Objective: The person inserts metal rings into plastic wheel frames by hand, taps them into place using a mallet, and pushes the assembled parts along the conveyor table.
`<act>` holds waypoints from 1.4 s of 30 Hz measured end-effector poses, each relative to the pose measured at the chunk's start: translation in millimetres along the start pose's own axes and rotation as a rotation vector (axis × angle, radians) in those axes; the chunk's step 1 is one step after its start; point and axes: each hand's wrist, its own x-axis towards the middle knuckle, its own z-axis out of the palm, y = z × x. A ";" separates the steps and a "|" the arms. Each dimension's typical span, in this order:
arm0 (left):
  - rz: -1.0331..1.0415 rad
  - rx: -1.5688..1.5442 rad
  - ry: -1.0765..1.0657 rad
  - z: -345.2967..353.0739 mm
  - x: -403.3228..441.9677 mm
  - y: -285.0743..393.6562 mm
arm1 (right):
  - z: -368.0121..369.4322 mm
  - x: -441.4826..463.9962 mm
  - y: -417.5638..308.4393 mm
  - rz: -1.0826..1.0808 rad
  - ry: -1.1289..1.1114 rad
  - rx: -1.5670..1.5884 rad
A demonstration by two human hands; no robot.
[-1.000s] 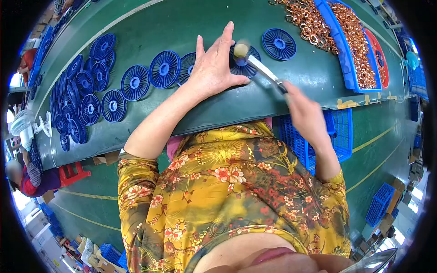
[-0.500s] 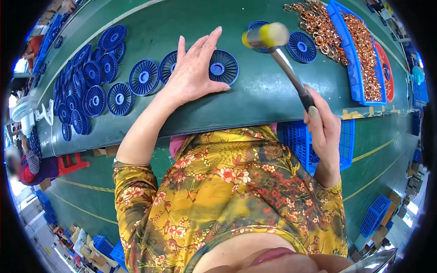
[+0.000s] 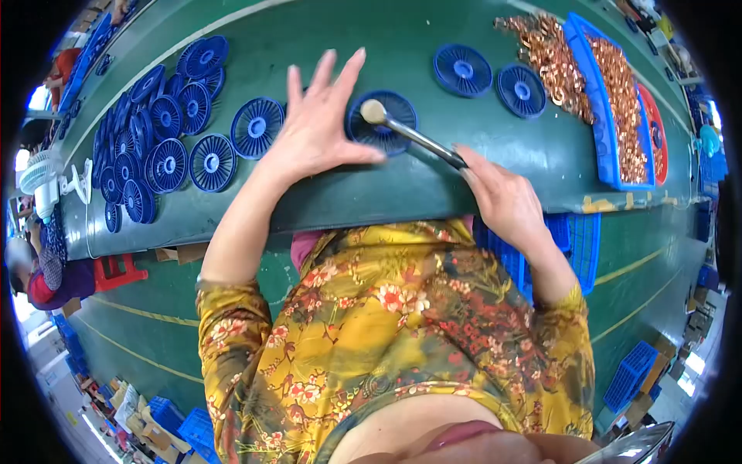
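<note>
Grips mallet (image 3: 421, 141) w/ R hand (image 3: 510, 203), spreads L hand (image 3: 315, 139) open nr blue wheel (image 3: 399, 107); prob. light, stiff, poss. brittle-spoked, best steadied by rim.

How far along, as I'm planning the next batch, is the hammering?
Apparently early. Likely done: the two discs at right, the nearer seemingly hammered a moment ago. In hand: one disc under the hammer, gripped in the right hand; left hand beside it. Seemingly left: the pile of discs and two nearer ones.
</note>
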 end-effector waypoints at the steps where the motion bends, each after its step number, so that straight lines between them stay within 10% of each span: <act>1: 0.042 0.080 0.069 -8.2 -8.0 -9.0 | -4.4 2.7 2.3 0.003 -0.001 -0.033; 21: -0.192 0.023 0.100 -2.8 -30.5 -18.9 | 12.5 37.7 -35.2 -0.201 0.089 0.263; 30: -0.273 0.117 0.196 -30.9 -75.0 -54.4 | -17.1 59.7 -41.4 0.185 -0.069 0.139; 35: -0.288 0.039 0.196 -17.9 -68.8 -41.9 | 24.1 61.6 -52.0 -0.313 0.052 0.391; 37: -0.310 -0.038 0.207 -18.8 -70.3 -37.0 | 31.0 70.4 -52.7 -0.118 -0.215 0.204; 42: -0.336 0.030 0.176 -14.2 -68.9 -38.6 | 29.7 73.4 -63.6 -0.322 0.093 0.348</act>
